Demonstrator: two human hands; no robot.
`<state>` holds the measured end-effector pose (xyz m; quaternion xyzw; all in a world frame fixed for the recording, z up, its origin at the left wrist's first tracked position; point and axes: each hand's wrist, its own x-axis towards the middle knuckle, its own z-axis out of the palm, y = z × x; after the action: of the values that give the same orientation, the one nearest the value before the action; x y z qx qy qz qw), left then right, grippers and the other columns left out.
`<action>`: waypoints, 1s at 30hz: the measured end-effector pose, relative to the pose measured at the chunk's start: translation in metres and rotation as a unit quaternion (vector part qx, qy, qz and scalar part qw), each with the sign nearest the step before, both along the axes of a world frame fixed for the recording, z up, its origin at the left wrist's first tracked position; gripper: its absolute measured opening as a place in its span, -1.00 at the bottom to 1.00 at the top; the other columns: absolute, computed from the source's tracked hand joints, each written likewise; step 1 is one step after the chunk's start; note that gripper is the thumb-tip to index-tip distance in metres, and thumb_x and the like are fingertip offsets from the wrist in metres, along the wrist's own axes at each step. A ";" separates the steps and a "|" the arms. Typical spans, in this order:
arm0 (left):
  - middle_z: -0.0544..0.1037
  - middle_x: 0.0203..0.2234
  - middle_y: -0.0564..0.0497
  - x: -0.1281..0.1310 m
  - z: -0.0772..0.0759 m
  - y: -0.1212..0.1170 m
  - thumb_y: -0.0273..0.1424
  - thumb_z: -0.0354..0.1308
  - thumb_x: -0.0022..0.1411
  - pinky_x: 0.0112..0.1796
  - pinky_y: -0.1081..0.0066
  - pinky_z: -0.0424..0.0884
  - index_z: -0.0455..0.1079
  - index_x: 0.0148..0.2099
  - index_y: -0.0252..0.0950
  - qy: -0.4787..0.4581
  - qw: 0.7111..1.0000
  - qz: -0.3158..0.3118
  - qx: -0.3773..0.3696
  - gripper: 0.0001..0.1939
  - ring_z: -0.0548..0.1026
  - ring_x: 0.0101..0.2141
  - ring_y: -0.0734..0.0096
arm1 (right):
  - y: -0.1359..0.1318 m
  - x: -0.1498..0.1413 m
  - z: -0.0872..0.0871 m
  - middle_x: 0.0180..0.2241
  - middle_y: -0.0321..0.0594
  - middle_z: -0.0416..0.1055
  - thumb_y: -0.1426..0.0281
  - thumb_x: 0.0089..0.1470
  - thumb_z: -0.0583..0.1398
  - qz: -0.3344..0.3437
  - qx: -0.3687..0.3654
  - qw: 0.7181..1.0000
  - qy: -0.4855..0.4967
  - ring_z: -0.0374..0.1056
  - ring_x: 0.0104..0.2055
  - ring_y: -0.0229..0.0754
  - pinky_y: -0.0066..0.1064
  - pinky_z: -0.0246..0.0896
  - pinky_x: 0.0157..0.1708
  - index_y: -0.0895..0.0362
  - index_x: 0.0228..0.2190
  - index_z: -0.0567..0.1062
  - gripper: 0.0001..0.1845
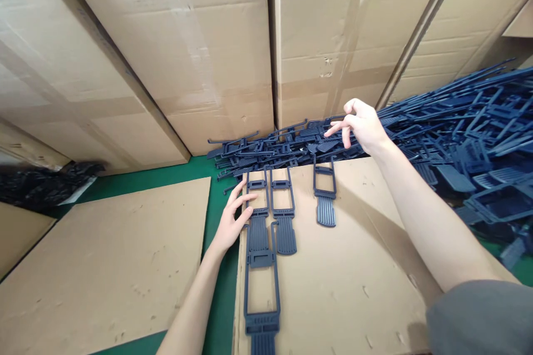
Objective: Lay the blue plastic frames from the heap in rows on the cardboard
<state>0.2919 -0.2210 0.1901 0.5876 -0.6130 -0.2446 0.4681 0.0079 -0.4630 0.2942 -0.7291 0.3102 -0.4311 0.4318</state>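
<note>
My left hand [228, 223] rests at the left edge of a cardboard sheet [328, 288], fingers spread. Its fingertips touch a dark blue plastic frame with a ribbed paddle end [259, 232]. Beside that frame lies a second one [285, 233], and a larger frame [262, 319] overlaps below, cut off by the bottom of the view. A separate frame [326, 211] lies farther right, its top at the sheet's far edge. Above the heap of similar parts [287, 147], my right hand [361, 126] is raised with fingers apart and nothing visible in it.
Large cardboard boxes [216, 55] stand along the back. A bigger pile of the blue plastic parts [474, 138] spreads to the right. Another cardboard sheet [137, 266] lies on the green floor [185, 168] to the left, near a black plastic bag [45, 186].
</note>
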 end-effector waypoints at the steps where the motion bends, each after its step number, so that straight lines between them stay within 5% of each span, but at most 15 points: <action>1: 0.03 0.29 0.08 0.000 0.000 0.000 -0.21 0.10 0.28 0.30 0.12 -0.08 0.43 0.01 -0.09 0.000 1.000 0.000 0.000 -0.72 0.00 0.29 0.27 | 0.001 0.001 0.001 -0.72 -0.41 -0.02 0.38 -0.26 -0.06 -0.005 -0.003 1.000 -0.010 0.35 -0.42 -0.31 -0.31 0.20 0.10 0.29 -0.30 -0.04 -0.59; 6: 0.03 0.29 0.06 0.000 -0.001 0.000 -0.21 0.10 0.27 0.30 0.12 -0.08 0.43 0.01 -0.11 0.003 1.000 0.000 -0.001 -0.71 0.00 0.29 0.26 | 0.009 0.007 0.001 -0.74 -0.40 -0.16 0.34 -0.25 -0.04 -0.068 -0.029 0.995 -0.062 0.36 -0.41 -0.28 -0.32 0.13 0.19 0.36 -0.42 -0.17 -0.57; 9: 0.04 0.29 0.06 0.000 -0.001 -0.001 -0.20 0.10 0.27 0.30 0.12 -0.07 0.43 0.01 -0.11 0.000 1.000 0.002 -0.003 -0.71 -0.01 0.29 0.26 | 0.013 0.014 0.001 -0.71 -0.36 -0.16 0.30 -0.18 -0.05 -0.123 -0.027 0.990 -0.069 0.37 -0.37 -0.25 -0.35 0.25 0.02 0.36 -0.44 -0.21 -0.55; 12: 0.04 0.29 0.08 0.001 0.000 -0.001 -0.20 0.09 0.28 0.30 0.13 -0.07 0.43 0.01 -0.09 -0.005 1.000 0.004 -0.003 -0.71 -0.01 0.29 0.28 | 0.017 0.023 0.002 -0.60 -0.28 0.13 0.26 -0.09 -0.04 -0.077 -0.004 0.994 -0.081 0.36 -0.36 -0.28 -0.39 0.30 -0.10 0.31 -0.38 -0.07 -0.62; 16: 0.04 0.29 0.09 0.001 0.001 0.000 -0.20 0.09 0.28 0.30 0.13 -0.08 0.42 0.01 -0.07 -0.002 1.000 0.005 0.001 -0.71 0.00 0.29 0.29 | 0.022 0.030 0.004 -0.23 -0.05 0.35 0.15 0.20 -0.21 0.016 0.020 1.000 -0.016 0.34 -0.10 -0.34 -0.44 0.19 0.12 0.34 -0.46 0.20 -0.48; 21: 0.05 0.29 0.07 -0.001 0.001 0.000 -0.19 0.09 0.27 0.30 0.12 -0.08 0.43 0.01 -0.10 -0.004 1.000 0.006 -0.001 -0.71 0.00 0.29 0.28 | 0.024 0.031 0.000 -0.35 -0.04 0.36 0.40 0.18 -0.20 -0.015 0.038 0.998 0.045 0.31 -0.03 -0.36 -0.51 0.05 0.23 0.38 -0.67 0.34 -0.44; 25: 0.04 0.29 0.08 -0.001 0.000 0.000 -0.20 0.10 0.27 0.30 0.14 -0.08 0.43 0.01 -0.09 0.003 1.000 0.003 -0.002 -0.71 0.00 0.29 0.28 | 0.025 0.033 -0.001 -0.29 -0.04 0.36 0.50 0.05 -0.12 -0.024 0.066 0.997 0.033 0.30 -0.01 -0.38 -0.68 0.19 0.03 0.39 -0.77 0.31 -0.53; 27: 0.04 0.29 0.09 -0.001 -0.001 0.000 -0.20 0.10 0.27 0.30 0.14 -0.08 0.43 0.01 -0.08 0.005 1.000 0.002 0.000 -0.71 0.00 0.29 0.29 | 0.027 0.035 -0.001 -0.45 -0.07 0.33 0.52 -0.01 -0.08 -0.029 0.071 0.997 0.015 0.32 -0.09 -0.42 -0.74 0.21 -0.09 0.40 -0.60 0.47 -0.62; 30: 0.04 0.29 0.11 0.000 -0.002 -0.001 -0.20 0.10 0.27 0.30 0.14 -0.08 0.43 0.01 -0.07 0.004 1.000 0.003 0.001 -0.72 -0.01 0.29 0.29 | 0.030 0.039 -0.003 -0.46 -0.18 0.34 0.51 -0.06 -0.06 -0.060 0.103 0.993 -0.006 0.18 -0.55 -0.49 -0.68 0.01 -0.56 0.39 -0.23 0.53 -0.54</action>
<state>0.2915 -0.2215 0.1884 0.5887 -0.6094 -0.2459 0.4707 0.0470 -0.4325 0.2914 -0.6580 0.3934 -0.4266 0.4798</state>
